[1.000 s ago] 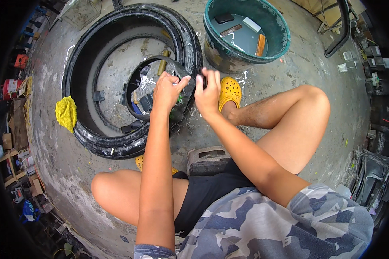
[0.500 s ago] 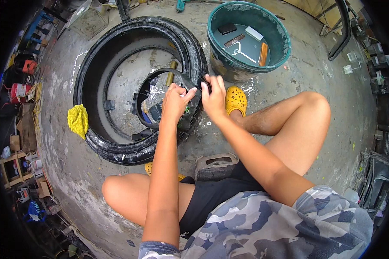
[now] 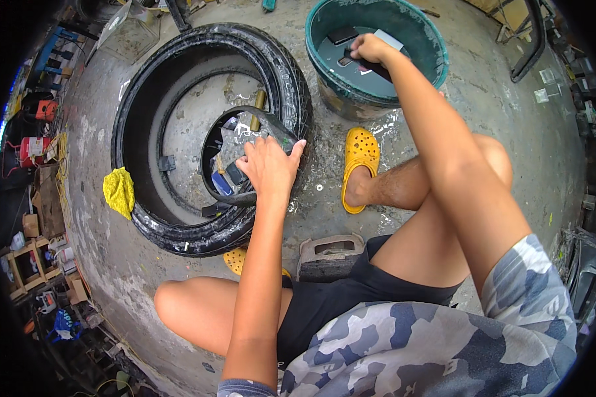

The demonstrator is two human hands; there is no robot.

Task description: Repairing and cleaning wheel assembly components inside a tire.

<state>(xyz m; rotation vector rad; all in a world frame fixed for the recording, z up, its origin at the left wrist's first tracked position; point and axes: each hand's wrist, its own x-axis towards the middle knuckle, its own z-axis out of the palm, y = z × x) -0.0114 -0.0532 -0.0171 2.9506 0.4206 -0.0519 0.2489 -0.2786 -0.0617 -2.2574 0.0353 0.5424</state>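
A black, ring-shaped glossy part leans on the right side of a large black tyre lying on the floor. My left hand lies over this part, thumb spread away from the fingers. Above the water in a green bucket, my right hand has its fingers bent around a dark, flat piece; its exact kind is unclear. Close to that hand, a black block and a white block are in the bucket.
A yellow cloth hangs on the tyre's left edge. Inside the tyre are a brass-coloured cylinder and a blue block. A grey and black block-like object sits between my legs. Shelves and clutter line the left.
My right hand has moved from the black part, up and right, over the bucket with the dark piece. My left hand has shifted down and spread its fingers over the part.
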